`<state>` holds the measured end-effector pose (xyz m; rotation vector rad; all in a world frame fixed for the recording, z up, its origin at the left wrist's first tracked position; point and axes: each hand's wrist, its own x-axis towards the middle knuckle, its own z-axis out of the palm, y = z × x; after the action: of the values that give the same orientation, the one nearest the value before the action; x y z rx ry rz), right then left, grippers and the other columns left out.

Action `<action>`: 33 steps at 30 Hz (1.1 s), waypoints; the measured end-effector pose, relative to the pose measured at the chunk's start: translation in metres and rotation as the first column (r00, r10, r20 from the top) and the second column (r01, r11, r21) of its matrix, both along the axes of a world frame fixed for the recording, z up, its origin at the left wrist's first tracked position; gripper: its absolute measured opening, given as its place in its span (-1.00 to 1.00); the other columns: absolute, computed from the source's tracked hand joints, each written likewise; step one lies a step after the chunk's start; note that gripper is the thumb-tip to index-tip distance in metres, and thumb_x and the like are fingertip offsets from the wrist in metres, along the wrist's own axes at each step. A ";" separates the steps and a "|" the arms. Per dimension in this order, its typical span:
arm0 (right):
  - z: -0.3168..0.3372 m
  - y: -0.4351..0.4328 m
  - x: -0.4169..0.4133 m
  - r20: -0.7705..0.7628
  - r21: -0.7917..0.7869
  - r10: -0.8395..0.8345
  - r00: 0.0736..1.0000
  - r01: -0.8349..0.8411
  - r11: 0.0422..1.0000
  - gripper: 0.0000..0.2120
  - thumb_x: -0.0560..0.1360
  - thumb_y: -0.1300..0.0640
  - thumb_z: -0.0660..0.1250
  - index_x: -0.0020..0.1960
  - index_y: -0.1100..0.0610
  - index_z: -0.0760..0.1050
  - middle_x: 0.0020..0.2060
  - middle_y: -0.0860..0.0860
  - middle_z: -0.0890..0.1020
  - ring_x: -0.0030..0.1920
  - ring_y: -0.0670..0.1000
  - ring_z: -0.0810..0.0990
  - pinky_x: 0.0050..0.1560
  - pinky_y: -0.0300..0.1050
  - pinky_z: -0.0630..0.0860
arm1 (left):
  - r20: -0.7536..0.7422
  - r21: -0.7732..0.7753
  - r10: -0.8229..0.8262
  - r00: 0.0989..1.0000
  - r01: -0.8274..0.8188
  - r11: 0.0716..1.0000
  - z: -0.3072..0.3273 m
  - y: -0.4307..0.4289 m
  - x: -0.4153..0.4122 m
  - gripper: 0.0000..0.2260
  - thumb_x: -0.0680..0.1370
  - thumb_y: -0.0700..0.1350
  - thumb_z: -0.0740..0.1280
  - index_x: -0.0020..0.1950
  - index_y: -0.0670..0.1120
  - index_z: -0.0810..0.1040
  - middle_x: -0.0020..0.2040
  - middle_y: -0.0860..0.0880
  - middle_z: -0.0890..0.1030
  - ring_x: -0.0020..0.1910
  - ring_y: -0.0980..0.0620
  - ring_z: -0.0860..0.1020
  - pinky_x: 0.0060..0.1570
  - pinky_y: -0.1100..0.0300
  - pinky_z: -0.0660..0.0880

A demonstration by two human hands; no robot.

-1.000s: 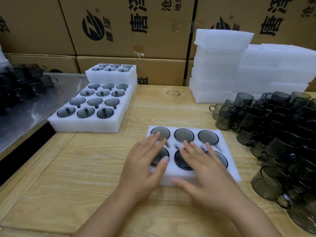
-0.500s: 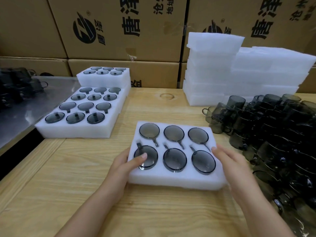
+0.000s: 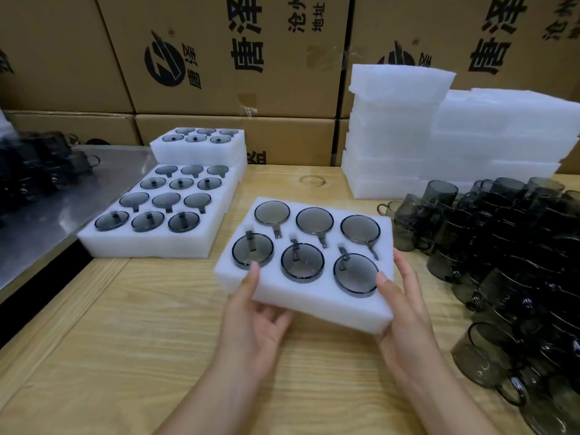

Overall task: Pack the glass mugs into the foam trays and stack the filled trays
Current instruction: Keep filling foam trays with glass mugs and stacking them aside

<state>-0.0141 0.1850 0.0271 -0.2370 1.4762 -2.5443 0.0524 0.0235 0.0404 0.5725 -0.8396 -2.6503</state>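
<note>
Foam tray (image 3: 314, 296) of mugs (image 3: 302, 262) gripped between left hand (image 3: 251, 321) and right hand (image 3: 405, 324).

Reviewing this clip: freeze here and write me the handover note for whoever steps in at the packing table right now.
Left hand: grips the filled tray at its near-left corner, thumb on top, fingers underneath.
Right hand: grips its near-right corner, thumb on top.
Tray: holds six mugs; its near edge is raised off the table.
Done: this tray is filled; other packed trays sit at the left.
Left: probably set this tray on the packed ones, then fill the empty foam trays from the loose mugs at the right.
</note>
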 end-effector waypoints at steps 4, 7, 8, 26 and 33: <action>-0.006 -0.007 0.001 -0.058 0.000 -0.009 0.998 0.009 1.000 -0.43 0.34 0.03 0.35 0.32 -0.24 0.33 0.10 -0.03 0.65 0.07 0.02 0.64 -0.12 -0.08 0.62 | 0.070 -0.032 0.028 0.997 -0.026 0.999 0.005 0.025 -0.014 -0.44 0.36 -0.08 0.44 0.35 0.05 0.40 0.11 -0.06 0.66 0.04 -0.13 0.65 -0.22 -0.11 0.61; -0.013 -0.009 0.001 -0.093 0.047 0.017 0.996 -0.012 0.999 -0.44 0.42 -0.10 0.28 0.39 -0.21 0.22 0.29 -0.09 0.52 0.26 -0.04 0.52 0.25 0.03 0.46 | 0.122 -0.007 0.084 0.989 -0.084 0.996 0.014 0.015 -0.027 -0.52 0.46 -0.12 0.41 0.36 -0.01 0.39 0.11 -0.10 0.66 0.02 -0.15 0.65 -0.33 -0.03 0.60; -0.015 -0.009 0.003 -0.144 0.147 0.010 0.989 0.012 0.989 -0.44 0.44 -0.17 0.28 0.38 -0.24 0.17 0.35 -0.13 0.44 0.30 -0.07 0.46 0.30 0.00 0.40 | 0.138 0.003 0.093 0.986 -0.095 0.996 0.018 0.007 -0.031 -0.54 0.47 -0.10 0.41 0.36 -0.01 0.41 0.10 -0.10 0.66 -0.02 -0.12 0.67 -0.37 0.01 0.60; -0.032 -0.022 -0.008 -0.352 0.795 0.326 0.877 0.097 0.599 -0.30 0.25 -0.24 0.25 0.36 -0.24 0.14 -0.03 -0.33 0.60 0.22 -0.40 0.34 0.25 -0.48 0.21 | 0.332 -0.226 0.395 0.857 -0.334 0.915 0.086 -0.247 -0.141 -0.57 0.41 0.02 0.46 0.20 -0.02 0.39 0.07 -0.07 0.48 -0.13 -0.07 0.55 -0.35 -0.08 0.55; -0.038 -0.025 -0.010 -0.380 0.768 0.259 0.888 0.146 0.624 -0.26 0.19 -0.30 0.19 0.25 -0.52 -0.15 -0.02 -0.39 0.58 0.17 -0.35 0.45 0.24 -0.47 0.25 | 0.339 -0.213 0.367 0.866 -0.310 0.927 0.072 -0.266 -0.169 -0.54 0.38 -0.03 0.48 0.23 -0.02 0.42 0.07 -0.08 0.50 -0.08 -0.09 0.57 -0.42 -0.06 0.56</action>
<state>-0.0239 0.1605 -0.0108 -0.7589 2.5431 -1.5727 -0.1168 -0.2427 0.1124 1.0991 -0.9316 -2.1651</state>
